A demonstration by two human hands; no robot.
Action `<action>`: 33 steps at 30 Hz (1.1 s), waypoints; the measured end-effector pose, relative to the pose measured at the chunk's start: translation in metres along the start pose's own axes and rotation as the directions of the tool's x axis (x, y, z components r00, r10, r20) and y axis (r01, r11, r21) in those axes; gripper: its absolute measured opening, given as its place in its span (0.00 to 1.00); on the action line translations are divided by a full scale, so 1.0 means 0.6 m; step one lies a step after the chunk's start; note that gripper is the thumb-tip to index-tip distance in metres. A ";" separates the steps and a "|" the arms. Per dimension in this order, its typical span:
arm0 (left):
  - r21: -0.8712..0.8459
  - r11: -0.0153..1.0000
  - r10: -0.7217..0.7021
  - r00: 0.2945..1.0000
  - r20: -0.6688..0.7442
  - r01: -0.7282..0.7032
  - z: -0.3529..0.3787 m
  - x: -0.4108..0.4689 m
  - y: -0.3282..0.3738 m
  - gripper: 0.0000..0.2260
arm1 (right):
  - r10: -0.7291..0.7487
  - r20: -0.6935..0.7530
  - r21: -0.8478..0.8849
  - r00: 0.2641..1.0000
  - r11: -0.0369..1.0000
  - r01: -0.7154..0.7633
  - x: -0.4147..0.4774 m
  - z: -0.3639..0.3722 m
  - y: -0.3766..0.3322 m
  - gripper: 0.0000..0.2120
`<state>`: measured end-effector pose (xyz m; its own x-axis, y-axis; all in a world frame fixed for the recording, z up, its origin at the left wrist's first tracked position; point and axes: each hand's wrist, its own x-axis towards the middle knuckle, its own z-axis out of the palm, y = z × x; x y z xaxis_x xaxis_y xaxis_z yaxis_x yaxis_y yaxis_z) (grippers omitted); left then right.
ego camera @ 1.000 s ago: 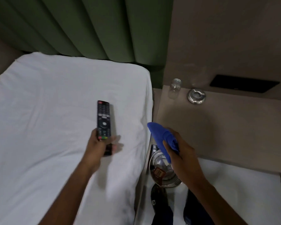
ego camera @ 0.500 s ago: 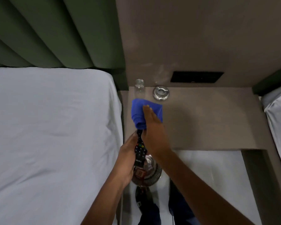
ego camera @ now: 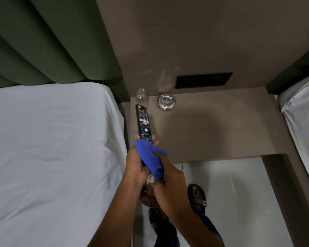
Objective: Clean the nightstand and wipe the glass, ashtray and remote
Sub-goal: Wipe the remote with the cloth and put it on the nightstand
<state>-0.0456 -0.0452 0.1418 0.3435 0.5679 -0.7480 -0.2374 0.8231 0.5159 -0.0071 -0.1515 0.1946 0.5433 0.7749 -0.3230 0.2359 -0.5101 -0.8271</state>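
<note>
My left hand grips the lower end of the black remote, which points away over the left side of the brown nightstand. A blue cloth is bunched in my right hand and wrapped over the remote's lower part. At the nightstand's back left corner stands a clear glass, mouth down. Just right of it sits the round metal ashtray.
A bed with a white sheet fills the left, under a green padded headboard. Another bed's edge is at the right. A black wall panel sits above the nightstand. A metal bin and my sandalled feet are on the white floor below.
The remote came from over the bed to above the nightstand's left side. The cloth slid from the remote's far end down to its near end.
</note>
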 end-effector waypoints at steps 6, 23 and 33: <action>0.139 0.989 -0.040 0.999 -0.003 0.040 -0.009 0.021 0.018 0.20 | 0.156 -0.081 0.187 0.984 0.973 -0.139 -0.008 -0.056 0.046 0.06; 0.314 0.946 -0.077 0.997 -0.027 0.081 0.102 0.006 -0.108 0.13 | -0.130 0.022 -0.127 0.991 0.983 0.132 0.106 -0.092 0.103 0.29; 0.319 0.940 -0.056 0.979 -0.196 0.117 0.185 0.140 -0.178 0.20 | 0.219 -0.062 0.165 0.974 0.964 -0.207 0.119 -0.173 0.232 0.16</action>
<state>0.1094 -0.0853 0.0699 0.1715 0.5102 -0.8428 0.1073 0.8407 0.5308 0.1482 -0.2061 0.1042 0.6310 0.6193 -0.4673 -0.0180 -0.5905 -0.8068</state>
